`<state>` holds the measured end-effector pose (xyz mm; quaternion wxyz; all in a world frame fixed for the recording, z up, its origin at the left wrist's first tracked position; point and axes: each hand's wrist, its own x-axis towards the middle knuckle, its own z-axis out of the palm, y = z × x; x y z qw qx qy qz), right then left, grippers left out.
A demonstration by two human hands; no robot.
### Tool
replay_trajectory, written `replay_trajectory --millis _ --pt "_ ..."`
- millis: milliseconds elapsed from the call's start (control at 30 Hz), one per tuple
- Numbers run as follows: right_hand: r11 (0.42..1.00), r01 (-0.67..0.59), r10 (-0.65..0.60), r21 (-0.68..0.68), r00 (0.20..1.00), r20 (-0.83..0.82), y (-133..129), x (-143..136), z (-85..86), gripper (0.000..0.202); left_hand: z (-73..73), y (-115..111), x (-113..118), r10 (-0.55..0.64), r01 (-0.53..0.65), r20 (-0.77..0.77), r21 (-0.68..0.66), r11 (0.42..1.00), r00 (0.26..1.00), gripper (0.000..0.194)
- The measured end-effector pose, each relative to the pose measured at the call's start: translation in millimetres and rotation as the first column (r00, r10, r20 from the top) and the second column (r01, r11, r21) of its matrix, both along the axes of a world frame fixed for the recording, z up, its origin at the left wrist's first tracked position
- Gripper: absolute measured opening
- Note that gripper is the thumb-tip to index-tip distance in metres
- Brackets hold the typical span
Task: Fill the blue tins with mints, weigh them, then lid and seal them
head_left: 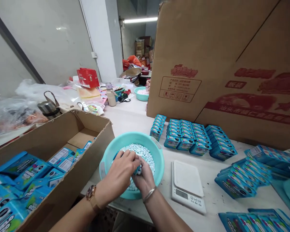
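Note:
A turquoise basin (157,167) holds a heap of pale blue and white pellets (147,158), perhaps candies. My left hand (122,169), with a watch on its wrist, reaches over the basin with its fingers closed round a small blue box (137,170). Most of that box is hidden under the fingers. Cupped beside it, my right hand (145,178) has pellets in its curled fingers, right against the box's end. A bracelet circles the right wrist.
Left of the basin stands an open carton (96,154) of blue boxes (30,174). A white digital scale (187,180) lies to the right. Rows of blue boxes (188,135) stand before a large cardboard carton (219,64). A bottle (110,96) is farther back.

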<state>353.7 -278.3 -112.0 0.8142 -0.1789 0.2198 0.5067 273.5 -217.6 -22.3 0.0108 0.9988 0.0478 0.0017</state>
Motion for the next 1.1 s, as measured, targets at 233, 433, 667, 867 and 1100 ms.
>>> replay_trajectory --millis 233,433,667,867,1100 --pt "1.0 0.014 -0.015 -0.026 0.999 -0.048 4 0 3.5 0.012 5.7 1 7 0.027 -0.027 -0.007 0.028 0.999 1.0 0.044" --pt "0.993 0.062 -0.068 -0.103 0.996 -0.055 -12 14 13.5 0.005 1.0 24 0 0.162 -0.035 0.227 -0.477 0.878 0.96 0.037" --pt "0.994 0.057 -0.055 0.096 0.998 -0.022 -75 44 26.3 0.009 -46.4 32 -13 0.624 -0.056 0.061 -0.984 0.166 0.779 0.055" --pt "0.953 0.217 -0.246 0.21 0.961 0.123 -164 76 31.0 0.017 -38.6 -22 10 0.545 0.033 0.004 -0.998 -0.044 0.838 0.055" --pt "0.867 0.442 -0.483 0.23 0.859 0.169 -263 94 18.7 0.012 -53.0 -117 68 0.266 0.092 0.108 -0.993 0.072 0.958 0.043"
